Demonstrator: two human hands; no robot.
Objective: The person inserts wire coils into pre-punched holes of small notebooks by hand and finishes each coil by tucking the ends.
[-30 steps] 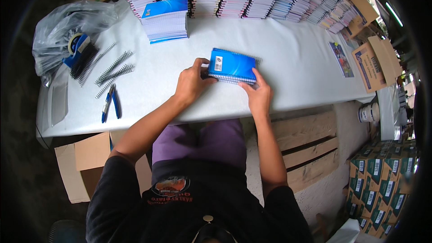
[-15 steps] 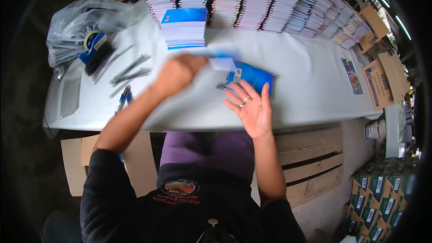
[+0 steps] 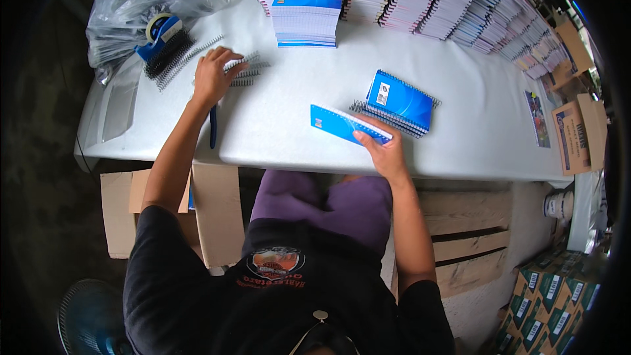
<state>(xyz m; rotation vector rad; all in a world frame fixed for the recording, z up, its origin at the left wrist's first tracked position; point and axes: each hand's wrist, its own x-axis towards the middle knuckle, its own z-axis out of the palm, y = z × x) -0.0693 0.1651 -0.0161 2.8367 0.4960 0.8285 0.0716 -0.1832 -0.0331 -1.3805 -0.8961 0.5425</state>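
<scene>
With thumb and fingers of the right hand (image 3: 386,152), pinching one end of the blue notebook (image 3: 336,124) beside the bound stack (image 3: 402,106); with the left hand (image 3: 211,80), poised half-open at wire coils (image 3: 255,66), hard to tell if gripping any; perhaps risking splayed pages from one-ended support, or tangling from snagged coils

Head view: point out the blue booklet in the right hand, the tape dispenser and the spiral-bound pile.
Blue booklet (image 3: 337,122), head view: middle of its cover.
Tape dispenser (image 3: 158,39), head view: its blue body.
Spiral-bound pile (image 3: 402,100), head view: its top cover.
</scene>
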